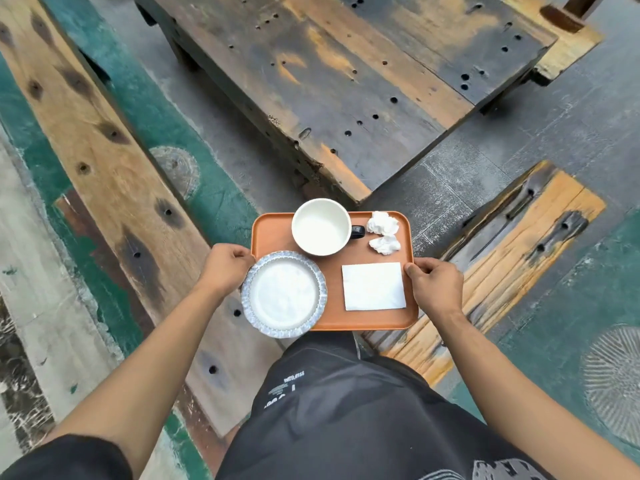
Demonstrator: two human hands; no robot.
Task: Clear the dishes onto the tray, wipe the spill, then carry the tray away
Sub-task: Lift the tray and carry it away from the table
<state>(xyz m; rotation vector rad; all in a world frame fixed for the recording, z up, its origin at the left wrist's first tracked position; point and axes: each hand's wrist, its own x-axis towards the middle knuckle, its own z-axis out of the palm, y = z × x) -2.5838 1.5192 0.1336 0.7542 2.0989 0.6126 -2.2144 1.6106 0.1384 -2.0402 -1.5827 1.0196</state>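
The left hand [227, 268] grips the left rim of the orange tray [277, 233], fingers curled over the edge, just beside the silver plate [284, 294] that overhangs the tray's near-left corner. Farther along sit a white cup [321, 226] with a dark handle at the far side, two crumpled tissues [382, 233] at the far-right corner, and a flat napkin [373, 286] near right. The right hand [434, 284] pinches the right rim, holding the tray in the air above the floor [433, 188], near the wooden counter [346, 81].
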